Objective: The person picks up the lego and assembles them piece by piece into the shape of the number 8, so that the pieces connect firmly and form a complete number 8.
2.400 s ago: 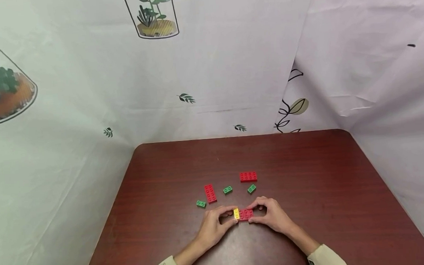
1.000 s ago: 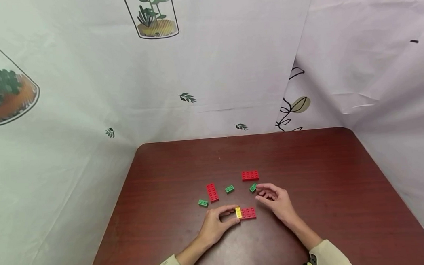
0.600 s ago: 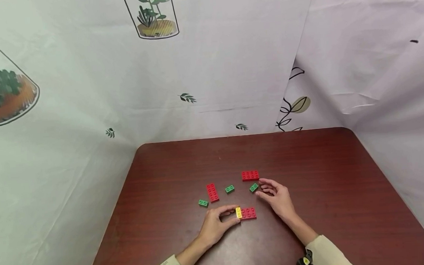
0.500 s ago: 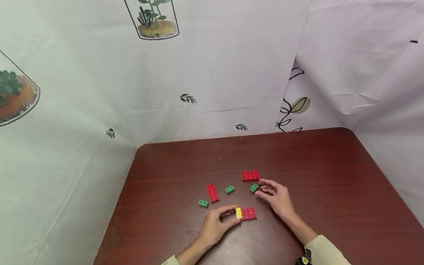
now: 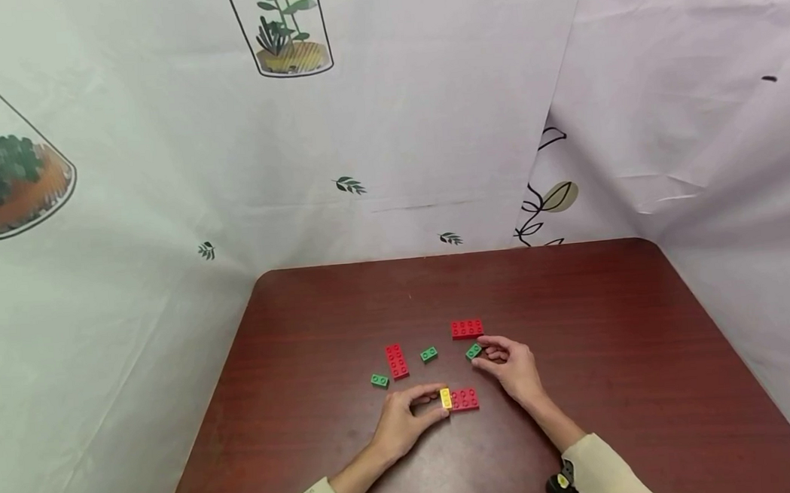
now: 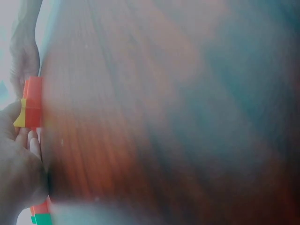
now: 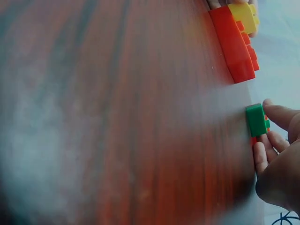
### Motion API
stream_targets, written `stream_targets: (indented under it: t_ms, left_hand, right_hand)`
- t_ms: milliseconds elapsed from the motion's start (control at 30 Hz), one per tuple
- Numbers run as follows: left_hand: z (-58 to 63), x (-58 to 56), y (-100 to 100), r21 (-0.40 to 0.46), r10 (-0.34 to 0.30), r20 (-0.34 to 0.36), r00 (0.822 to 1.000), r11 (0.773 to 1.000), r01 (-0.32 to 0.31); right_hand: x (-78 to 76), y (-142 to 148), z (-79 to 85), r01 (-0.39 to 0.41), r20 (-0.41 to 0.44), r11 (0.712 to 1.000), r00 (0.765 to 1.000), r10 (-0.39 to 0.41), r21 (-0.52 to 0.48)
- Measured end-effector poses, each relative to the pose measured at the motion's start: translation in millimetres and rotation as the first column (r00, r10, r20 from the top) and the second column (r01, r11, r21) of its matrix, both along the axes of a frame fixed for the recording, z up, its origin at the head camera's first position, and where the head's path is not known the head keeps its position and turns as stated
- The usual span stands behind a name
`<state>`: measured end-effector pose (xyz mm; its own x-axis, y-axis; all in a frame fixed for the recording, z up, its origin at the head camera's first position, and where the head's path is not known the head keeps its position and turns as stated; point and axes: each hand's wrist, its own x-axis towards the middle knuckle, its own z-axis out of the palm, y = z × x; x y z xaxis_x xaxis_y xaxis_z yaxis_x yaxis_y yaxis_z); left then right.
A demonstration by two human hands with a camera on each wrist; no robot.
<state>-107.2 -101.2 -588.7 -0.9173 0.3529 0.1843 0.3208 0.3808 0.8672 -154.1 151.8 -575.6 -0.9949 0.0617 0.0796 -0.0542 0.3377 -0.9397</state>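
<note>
My left hand [image 5: 400, 419] pinches a yellow two-stud brick [image 5: 446, 399] between thumb and index finger. That brick sits on the left end of a red eight-stud brick [image 5: 465, 400], which lies on the table. In the left wrist view the yellow brick [image 6: 21, 114] rises from the red brick's [image 6: 33, 103] top. My right hand [image 5: 515, 371] has its thumb and index finger curled round a small green brick [image 5: 473, 351] on the table. In the right wrist view the thumb is at one end of this green brick [image 7: 256, 120], fingers at the other.
Another red brick [image 5: 466, 329] lies just behind the right fingertips. To the left are a slanted red brick [image 5: 397, 361] and two green bricks, one nearer the middle [image 5: 429, 354], one farther left [image 5: 379, 381]. A printed white cloth [image 5: 388, 126] surrounds the dark wooden table [image 5: 574, 296].
My right hand has let go of the red brick, moved up and right to the green brick, and closed its fingers around it. The left hand keeps its pinch.
</note>
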Motion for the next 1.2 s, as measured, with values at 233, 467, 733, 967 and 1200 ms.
stream_targets:
  t_ms: [233, 467, 733, 967, 1200]
  left_hand:
    - [-0.6, 0.2, 1, -0.005, 0.005, -0.006, 1.0, 1.0, -0.005]
    - [1.7, -0.6, 0, -0.009, -0.001, 0.007, 1.0, 1.0, 0.001]
    - [5.6, -3.5, 1, -0.004, -0.034, 0.053, 0.998, 0.999, 0.035]
    - [8.8, -8.8, 4, 0.009, -0.048, 0.046, 0.998, 0.999, 0.048]
    - [10.3, -15.3, 7, 0.002, -0.053, 0.083, 0.995, 0.999, 0.053]
  right_hand:
    - [-0.1, -2, -1.1, 0.022, -0.069, 0.995, 0.997, -0.015, 0.101]
    - [-2.6, -5, -2.6, 0.046, -0.083, 0.988, 0.996, -0.034, 0.147]
    - [-3.5, -7, -2.2, 0.034, -0.082, 0.983, 0.996, -0.02, 0.183]
    - [-3.7, -6, -1.5, 0.016, -0.077, 0.981, 0.997, -0.001, 0.196]
    - [-2.0, -3, 0.4, -0.014, -0.09, 0.99, 0.996, 0.026, 0.139]
